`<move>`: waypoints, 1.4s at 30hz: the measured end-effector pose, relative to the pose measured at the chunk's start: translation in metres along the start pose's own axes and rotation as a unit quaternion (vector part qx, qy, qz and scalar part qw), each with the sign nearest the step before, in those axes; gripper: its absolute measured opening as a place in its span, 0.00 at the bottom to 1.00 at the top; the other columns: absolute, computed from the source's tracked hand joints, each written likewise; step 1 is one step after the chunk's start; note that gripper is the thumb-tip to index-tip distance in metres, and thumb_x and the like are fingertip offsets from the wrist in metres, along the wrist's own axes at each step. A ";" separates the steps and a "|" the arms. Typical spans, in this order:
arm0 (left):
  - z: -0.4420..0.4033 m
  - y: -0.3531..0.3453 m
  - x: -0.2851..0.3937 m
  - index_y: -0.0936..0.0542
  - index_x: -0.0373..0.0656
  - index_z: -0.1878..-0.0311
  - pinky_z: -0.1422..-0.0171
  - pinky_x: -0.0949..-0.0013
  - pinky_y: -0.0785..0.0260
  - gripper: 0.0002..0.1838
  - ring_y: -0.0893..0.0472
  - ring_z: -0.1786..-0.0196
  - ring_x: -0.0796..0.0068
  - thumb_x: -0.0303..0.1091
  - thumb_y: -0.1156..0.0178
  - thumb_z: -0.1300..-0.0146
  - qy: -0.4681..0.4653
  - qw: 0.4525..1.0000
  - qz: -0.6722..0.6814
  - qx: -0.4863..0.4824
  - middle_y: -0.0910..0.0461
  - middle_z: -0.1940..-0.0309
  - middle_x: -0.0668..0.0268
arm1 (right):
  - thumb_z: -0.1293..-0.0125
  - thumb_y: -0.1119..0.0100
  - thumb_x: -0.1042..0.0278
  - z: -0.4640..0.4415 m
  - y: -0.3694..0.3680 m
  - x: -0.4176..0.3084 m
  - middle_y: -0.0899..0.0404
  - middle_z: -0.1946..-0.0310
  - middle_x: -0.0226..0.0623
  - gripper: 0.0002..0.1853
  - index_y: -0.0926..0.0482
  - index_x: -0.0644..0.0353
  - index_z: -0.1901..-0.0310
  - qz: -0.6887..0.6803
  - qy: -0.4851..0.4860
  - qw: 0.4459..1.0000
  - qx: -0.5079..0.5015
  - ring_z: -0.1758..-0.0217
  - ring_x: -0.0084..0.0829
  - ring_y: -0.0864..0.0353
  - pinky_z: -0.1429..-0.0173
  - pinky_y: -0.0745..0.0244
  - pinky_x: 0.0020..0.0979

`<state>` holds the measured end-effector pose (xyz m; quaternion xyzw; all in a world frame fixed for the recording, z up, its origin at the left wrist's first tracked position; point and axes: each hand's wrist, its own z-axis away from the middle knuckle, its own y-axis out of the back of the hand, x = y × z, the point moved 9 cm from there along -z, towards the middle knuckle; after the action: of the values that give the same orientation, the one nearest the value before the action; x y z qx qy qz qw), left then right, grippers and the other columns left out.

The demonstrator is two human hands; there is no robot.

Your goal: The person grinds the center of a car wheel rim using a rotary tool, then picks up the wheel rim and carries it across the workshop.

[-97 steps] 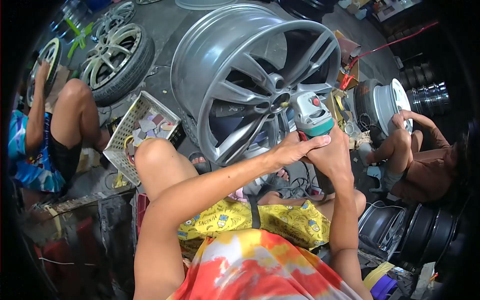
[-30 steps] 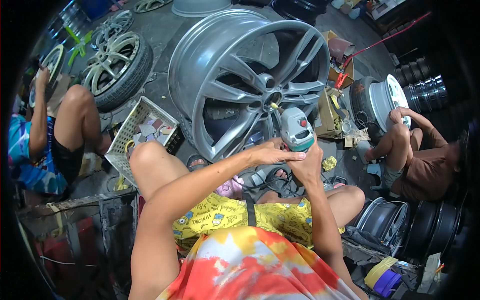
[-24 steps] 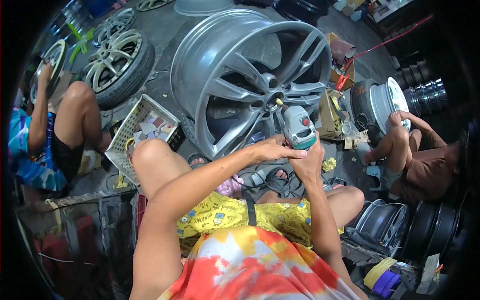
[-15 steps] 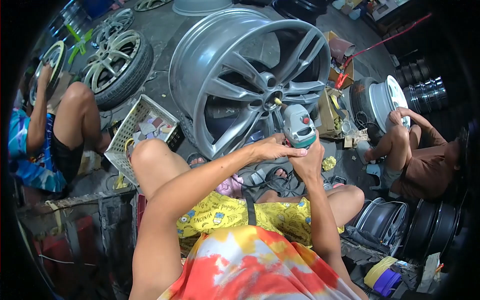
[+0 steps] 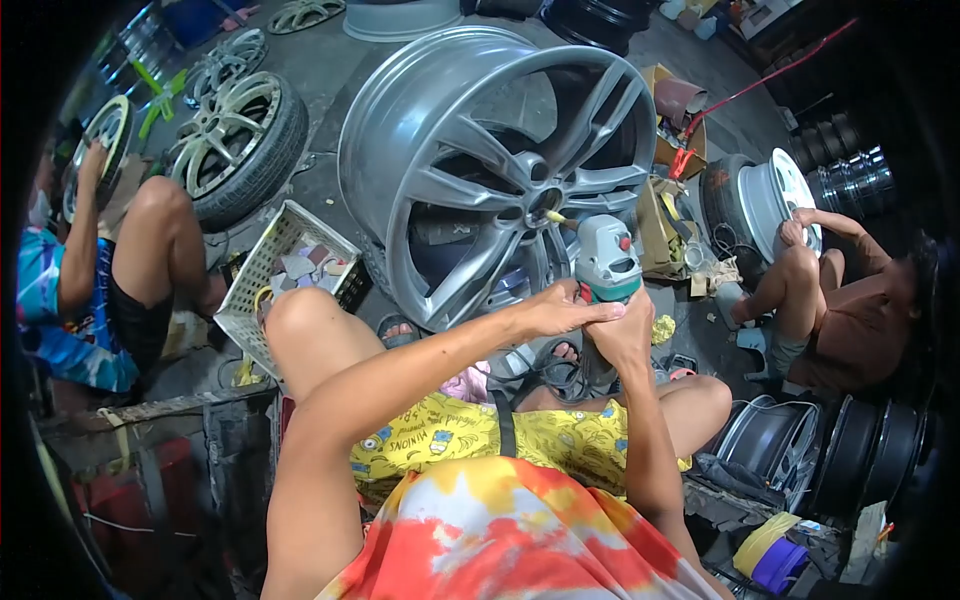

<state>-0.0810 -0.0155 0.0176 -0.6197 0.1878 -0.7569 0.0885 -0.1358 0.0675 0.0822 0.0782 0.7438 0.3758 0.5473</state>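
Observation:
A large silver wheel rim [image 5: 430,130] stands tilted before me, its spokes facing my hands. Both hands are closed round a grey and green power tool [image 5: 604,252] with a red button. My left hand [image 5: 565,308] grips its left side, thumb stretched across toward the right. My right hand [image 5: 625,330] wraps the tool's body from below and the right. The tool's pale yellow tip [image 5: 556,217] is at the rim's hub, by the centre hole; whether it touches the metal I cannot tell. Part of the tool's body is hidden behind my fingers.
A cream plastic crate [image 5: 290,225] with small grey and brown pieces is left of my knee. One person [image 5: 85,290] sits at far left, another [image 5: 850,310] at right holding a white rim [image 5: 790,190]. Cardboard boxes [image 5: 665,230], cables and more rims lie around.
Since about a second ago the tool has shifted slightly right and turned a little, with both hands still round it. Its tip stays near the hub. The big rim stands almost as before.

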 end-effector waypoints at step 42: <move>-0.015 0.026 -0.022 0.23 0.39 0.28 0.23 0.65 0.36 0.39 0.24 0.32 0.73 0.51 0.22 0.35 -0.005 1.000 -0.019 0.018 0.19 0.33 0.61 | 0.51 0.22 0.75 0.000 -0.018 0.000 0.11 0.60 0.53 0.29 0.22 0.67 0.46 -0.039 0.082 0.995 0.043 0.54 0.49 0.07 0.49 0.15 0.42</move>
<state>-0.0933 -0.0288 -0.0154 -0.6251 0.1619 -0.7587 0.0864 -0.1306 0.0545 0.0711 0.0414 0.8042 0.3265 0.4948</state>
